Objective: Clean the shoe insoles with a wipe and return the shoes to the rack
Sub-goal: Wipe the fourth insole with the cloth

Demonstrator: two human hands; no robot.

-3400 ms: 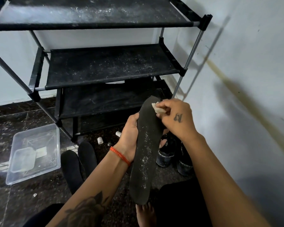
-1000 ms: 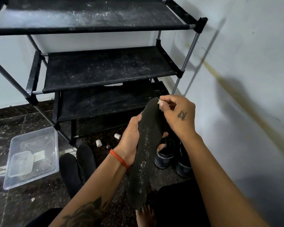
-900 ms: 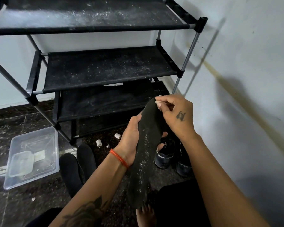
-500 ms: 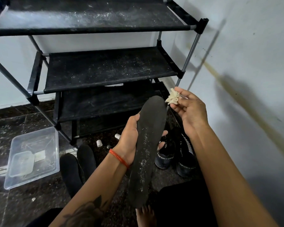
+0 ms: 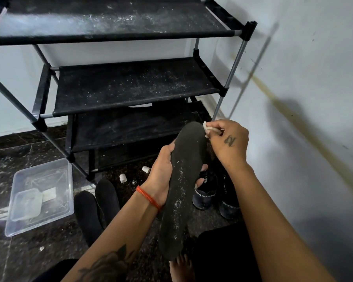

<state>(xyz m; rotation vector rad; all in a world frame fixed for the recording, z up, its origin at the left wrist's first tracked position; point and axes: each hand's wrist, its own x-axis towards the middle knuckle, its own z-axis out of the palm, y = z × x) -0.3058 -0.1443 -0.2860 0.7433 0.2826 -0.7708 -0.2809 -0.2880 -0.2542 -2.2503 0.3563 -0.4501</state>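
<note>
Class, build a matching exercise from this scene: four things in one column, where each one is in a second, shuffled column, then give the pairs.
1. crumpled white wipe
2. long dark grey insole
3. clear plastic tub
4. pair of dark sport shoes

A. floor, left of the rack
B. left hand
C. right hand
D. floor, by the wall

Pairs: 1-C, 2-B, 3-A, 4-D

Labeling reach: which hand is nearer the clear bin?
Left. The left hand grips the insole mid-frame, right of the clear bin on the floor. The right hand, pinching the wipe at the insole's top, is farther right.
</note>
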